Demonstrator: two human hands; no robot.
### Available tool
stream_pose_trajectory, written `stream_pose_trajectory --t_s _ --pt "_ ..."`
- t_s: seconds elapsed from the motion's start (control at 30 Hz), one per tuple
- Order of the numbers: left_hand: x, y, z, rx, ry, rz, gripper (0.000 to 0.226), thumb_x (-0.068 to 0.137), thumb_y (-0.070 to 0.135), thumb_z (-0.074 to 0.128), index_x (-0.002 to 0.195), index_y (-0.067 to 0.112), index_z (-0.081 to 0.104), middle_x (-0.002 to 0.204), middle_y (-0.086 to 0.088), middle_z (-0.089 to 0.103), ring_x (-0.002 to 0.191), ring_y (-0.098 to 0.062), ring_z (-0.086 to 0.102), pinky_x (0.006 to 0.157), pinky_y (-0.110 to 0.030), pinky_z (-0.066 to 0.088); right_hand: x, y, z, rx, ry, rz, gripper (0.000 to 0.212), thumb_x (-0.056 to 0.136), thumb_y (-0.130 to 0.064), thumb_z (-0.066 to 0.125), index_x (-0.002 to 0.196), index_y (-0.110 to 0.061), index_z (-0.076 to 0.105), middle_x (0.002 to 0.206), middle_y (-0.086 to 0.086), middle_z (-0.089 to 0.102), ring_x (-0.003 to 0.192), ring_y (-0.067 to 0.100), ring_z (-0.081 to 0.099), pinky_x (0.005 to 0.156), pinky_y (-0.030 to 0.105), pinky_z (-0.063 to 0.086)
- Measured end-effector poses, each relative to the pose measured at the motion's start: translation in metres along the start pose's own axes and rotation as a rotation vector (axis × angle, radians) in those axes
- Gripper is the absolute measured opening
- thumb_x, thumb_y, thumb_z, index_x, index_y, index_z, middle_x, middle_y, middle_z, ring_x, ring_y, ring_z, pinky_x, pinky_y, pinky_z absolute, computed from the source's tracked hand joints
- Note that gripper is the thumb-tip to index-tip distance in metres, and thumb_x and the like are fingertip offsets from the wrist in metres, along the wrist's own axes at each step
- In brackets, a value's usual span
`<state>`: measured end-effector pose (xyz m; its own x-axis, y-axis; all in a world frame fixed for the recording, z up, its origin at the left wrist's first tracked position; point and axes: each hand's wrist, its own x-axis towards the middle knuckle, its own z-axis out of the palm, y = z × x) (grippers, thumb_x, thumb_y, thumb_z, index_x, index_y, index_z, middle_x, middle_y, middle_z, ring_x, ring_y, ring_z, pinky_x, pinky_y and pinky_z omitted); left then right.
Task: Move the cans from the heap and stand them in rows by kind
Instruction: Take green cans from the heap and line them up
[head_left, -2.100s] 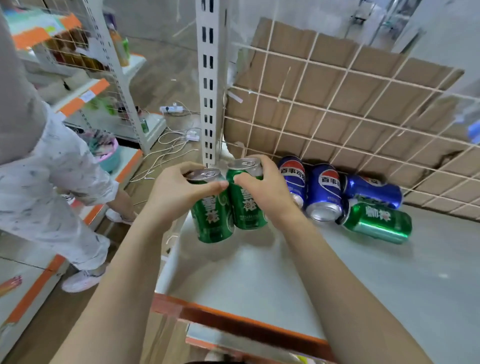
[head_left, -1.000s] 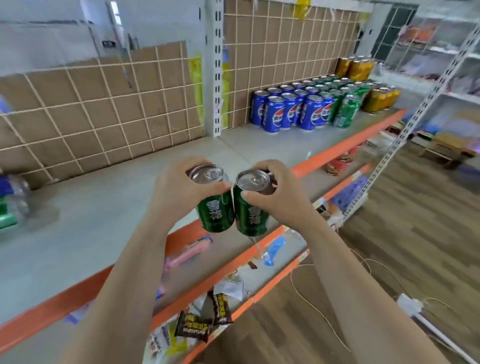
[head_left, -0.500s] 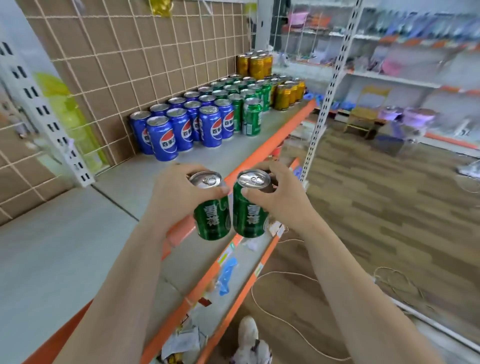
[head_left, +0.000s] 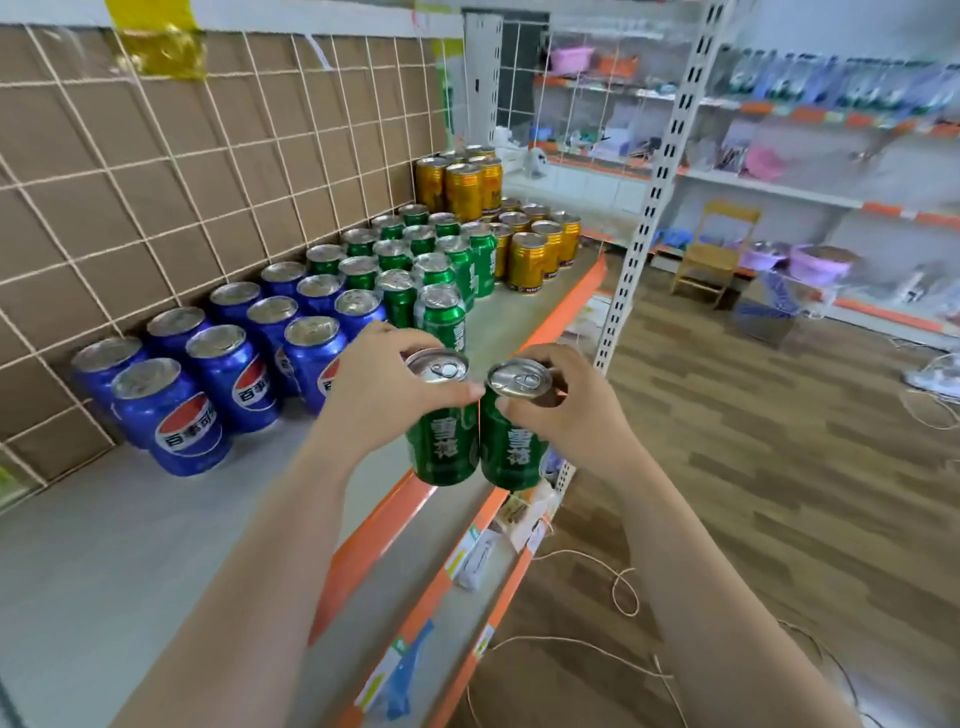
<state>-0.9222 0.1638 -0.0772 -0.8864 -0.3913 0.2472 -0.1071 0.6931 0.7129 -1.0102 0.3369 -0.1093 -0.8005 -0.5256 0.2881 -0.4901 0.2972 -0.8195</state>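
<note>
Head view: on the shelf (head_left: 104, 545), blue cans (head_left: 208, 374) stand in rows at left, green rows (head_left: 415, 260) and gold cans (head_left: 524, 249) beyond, against a wire grid (head_left: 156, 171). At centre, over the shelf's orange edge, the left hand (head_left: 374, 400) grips the left can (head_left: 441, 441) and the right hand (head_left: 576, 410) the right can (head_left: 511, 447): both green, upright, silver-topped, side by side.

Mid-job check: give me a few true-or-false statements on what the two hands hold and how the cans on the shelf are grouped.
1. The left hand grips one green aluminium can, the right hand a second green can. True.
2. Both held cans lie on the grey shelf. False: they are held upright, off it.
3. Blue cans stand upright next to the standing green cans. True.
4. Gold cans stand between the blue and green groups. False: they stand beyond the green ones.
</note>
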Motion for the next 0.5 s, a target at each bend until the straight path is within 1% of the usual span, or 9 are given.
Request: stream_pose_trajectory --t_s 0.03,0.1,0.17,0.23,0.3,0.33,0.4,0.47,0.5 --pt "0.009 0.002 0.004 0.006 -0.012 0.014 0.046 0.051 0.057 0.082 0.085 0.029 0.070 0.088 0.001 0.061 0.086 -0.012 0.054 0.062 -0.019 0.035 0.010 0.006 -0.003 0.002 0.000 -0.003 0.030 0.071 -0.021 0.077 0.096 -0.023 0.060 0.101 0.003 0.060 0.084 0.011 0.058 0.066 0.009 0.039" --pt "0.027 0.008 0.010 0.038 -0.009 0.040 0.044 0.052 0.059 0.080 0.083 0.029 0.069 0.086 0.002 0.063 0.086 -0.014 0.056 0.060 -0.022 0.035 0.031 0.017 -0.010 0.021 -0.002 -0.009 0.033 0.071 -0.023 0.077 0.100 -0.022 0.061 0.102 0.003 0.061 0.086 0.013 0.059 0.069 0.014 0.040" --pt "0.042 0.016 0.017 0.083 0.015 0.038 0.045 0.055 0.054 0.081 0.087 0.026 0.069 0.083 0.008 0.059 0.086 -0.012 0.053 0.063 -0.023 0.036 0.051 0.028 -0.018 0.053 -0.020 -0.014 0.035 0.072 -0.024 0.077 0.102 -0.022 0.060 0.103 0.002 0.061 0.089 0.015 0.060 0.072 0.021 0.042" --pt "0.057 0.023 0.026 0.123 0.037 0.037 0.045 0.058 0.049 0.081 0.091 0.021 0.070 0.079 0.014 0.055 0.083 -0.009 0.051 0.064 -0.019 0.037 0.073 0.040 -0.028 0.084 -0.056 -0.025 0.035 0.073 -0.024 0.077 0.103 -0.022 0.060 0.102 0.000 0.063 0.092 0.016 0.061 0.073 0.024 0.043" --pt "0.075 0.029 0.037 0.162 0.052 0.039 0.047 0.058 0.051 0.079 0.092 0.020 0.071 0.080 0.011 0.057 0.083 -0.007 0.049 0.063 -0.011 0.032 0.098 0.052 -0.038 0.113 -0.100 -0.030 0.035 0.075 -0.023 0.076 0.107 -0.021 0.060 0.105 0.000 0.064 0.094 0.016 0.061 0.074 0.023 0.044" --pt "0.085 0.032 0.043 0.173 0.062 0.030 0.048 0.057 0.054 0.078 0.091 0.021 0.071 0.081 0.011 0.056 0.081 -0.004 0.047 0.061 -0.010 0.030 0.112 0.058 -0.044 0.121 -0.118 -0.041 0.036 0.076 -0.022 0.075 0.109 -0.021 0.060 0.106 0.001 0.065 0.096 0.015 0.061 0.075 0.023 0.046" --pt "0.106 0.038 0.056 0.180 0.097 -0.002 0.051 0.053 0.059 0.075 0.090 0.024 0.070 0.084 0.008 0.057 0.079 -0.001 0.046 0.061 -0.010 0.030 0.141 0.071 -0.054 0.122 -0.152 -0.075 0.037 0.076 -0.021 0.076 0.109 -0.020 0.060 0.107 0.002 0.065 0.097 0.017 0.061 0.079 0.026 0.048" --pt "0.126 0.042 0.070 0.176 0.136 -0.038 0.054 0.049 0.063 0.072 0.088 0.026 0.070 0.089 0.006 0.062 0.084 -0.005 0.048 0.062 -0.014 0.029 0.169 0.084 -0.064 0.116 -0.195 -0.119 0.035 0.075 -0.021 0.076 0.106 -0.022 0.061 0.106 0.003 0.064 0.097 0.018 0.061 0.081 0.028 0.049" --pt "0.136 0.043 0.076 0.177 0.152 -0.061 0.056 0.048 0.064 0.071 0.089 0.026 0.070 0.090 0.006 0.062 0.088 -0.008 0.049 0.063 -0.015 0.030 0.182 0.090 -0.069 0.117 -0.216 -0.133 0.033 0.074 -0.021 0.076 0.104 -0.024 0.061 0.106 0.002 0.064 0.097 0.017 0.061 0.081 0.026 0.049"
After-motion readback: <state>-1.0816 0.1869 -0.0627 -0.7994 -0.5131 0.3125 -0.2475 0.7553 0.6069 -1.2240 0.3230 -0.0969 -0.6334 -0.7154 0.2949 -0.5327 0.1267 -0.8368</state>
